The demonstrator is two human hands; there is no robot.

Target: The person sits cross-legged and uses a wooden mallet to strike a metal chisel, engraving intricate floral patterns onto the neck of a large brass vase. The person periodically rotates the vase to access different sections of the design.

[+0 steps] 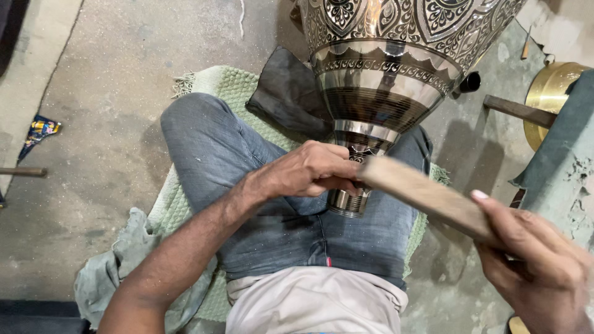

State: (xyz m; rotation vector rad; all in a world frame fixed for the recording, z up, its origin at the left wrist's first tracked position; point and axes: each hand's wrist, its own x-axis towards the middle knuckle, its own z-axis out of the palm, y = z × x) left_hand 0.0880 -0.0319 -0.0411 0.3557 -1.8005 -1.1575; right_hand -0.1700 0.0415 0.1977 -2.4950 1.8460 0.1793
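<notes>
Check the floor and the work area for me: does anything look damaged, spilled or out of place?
Little stands out. A crumpled colourful wrapper lies loose on the concrete floor at far left. The engraved metal vase rests tilted across the lap, left hand at its neck, right hand holding a wooden stick. No visible damage.

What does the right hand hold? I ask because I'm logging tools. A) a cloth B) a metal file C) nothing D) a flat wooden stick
D: the right hand grips a flat wooden stick whose far end meets the neck of the engraved metal vase, beside the left hand.
</notes>
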